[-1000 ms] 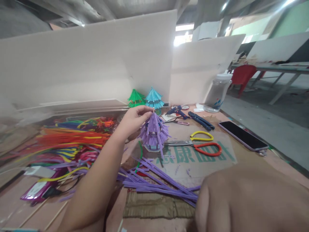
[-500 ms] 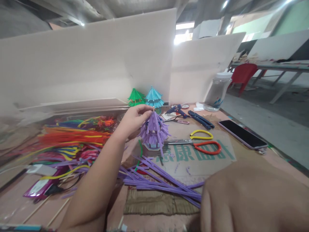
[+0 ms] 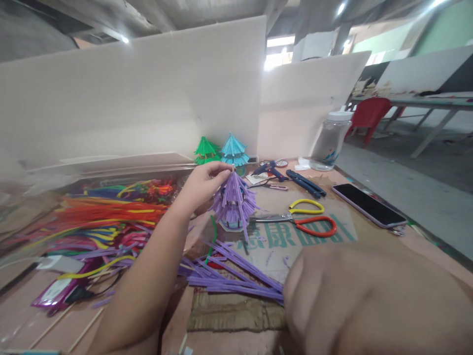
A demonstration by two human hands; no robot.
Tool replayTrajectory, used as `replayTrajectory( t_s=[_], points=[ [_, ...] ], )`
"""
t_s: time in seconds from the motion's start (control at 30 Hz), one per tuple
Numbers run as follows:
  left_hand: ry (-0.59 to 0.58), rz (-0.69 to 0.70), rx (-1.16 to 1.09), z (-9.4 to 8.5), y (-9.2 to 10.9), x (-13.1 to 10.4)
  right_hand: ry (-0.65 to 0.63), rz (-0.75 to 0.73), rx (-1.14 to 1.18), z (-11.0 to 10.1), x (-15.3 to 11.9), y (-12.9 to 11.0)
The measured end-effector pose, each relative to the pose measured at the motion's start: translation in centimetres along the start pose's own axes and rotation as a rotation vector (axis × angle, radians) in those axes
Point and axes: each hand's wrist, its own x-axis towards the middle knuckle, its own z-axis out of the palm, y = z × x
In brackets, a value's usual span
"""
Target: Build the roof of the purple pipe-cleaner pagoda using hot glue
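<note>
My left hand pinches the tip of a small purple pagoda model, which stands upright with tiers of thin purple strips as roofs. One strip on its front hangs lower than the others. My right hand looms large and close at the lower right, its fingers curled; whatever they hold is hidden. Loose purple strips lie fanned out between the hands, their right ends covered by my right hand. Under them is a piece of brown cardboard. Scissors with yellow and red handles lie right of the model.
Green and blue pagoda models stand at the back by a white partition. Behind the scissors are a glue gun and dark pliers. A phone and a clear jar are at right, colourful strips at left.
My right hand has moved left and covers more of the purple strips' ends. My left hand keeps its pinch on the purple pagoda's tip. The view has shifted slightly.
</note>
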Motion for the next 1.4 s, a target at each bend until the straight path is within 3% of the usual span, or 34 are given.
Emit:
replayTrajectory(
  t_s=[0.07, 0.13, 0.27, 0.4, 0.5, 0.67, 0.9, 1.4],
  points=[
    [0.004, 0.009, 0.026, 0.0, 0.0, 0.0, -0.108, -0.085, 0.055, -0.9, 1.1, -0.5],
    [0.023, 0.008, 0.064, 0.0, 0.1, 0.0, -0.058, -0.089, 0.088, -1.9, 1.9, 0.0],
    [0.062, 0.008, 0.125, 0.2, 0.6, -0.3, 0.208, 0.072, -0.198, -3.1, 2.5, 3.8],
    [0.063, 0.015, 0.169, 0.4, 1.0, -0.5, 0.232, 0.275, -0.485, -2.7, 2.8, 7.8],
    [0.063, 0.024, 0.215, 0.5, 1.2, -0.6, 0.178, 0.346, -0.592, -2.3, 3.0, 9.0],
    [0.061, 0.108, 0.308, 0.7, 0.9, -0.6, 0.12, 0.37, -0.612, -2.1, 3.1, 9.0],
    [0.028, 0.079, 0.289, 0.5, 1.0, -0.5, 0.114, 0.355, -0.632, -2.0, 3.1, 9.2],
    [0.073, 0.127, 0.25, 0.3, 0.4, -0.2, 0.074, 0.297, -0.584, -1.5, 3.4, 9.4]
  ],
)
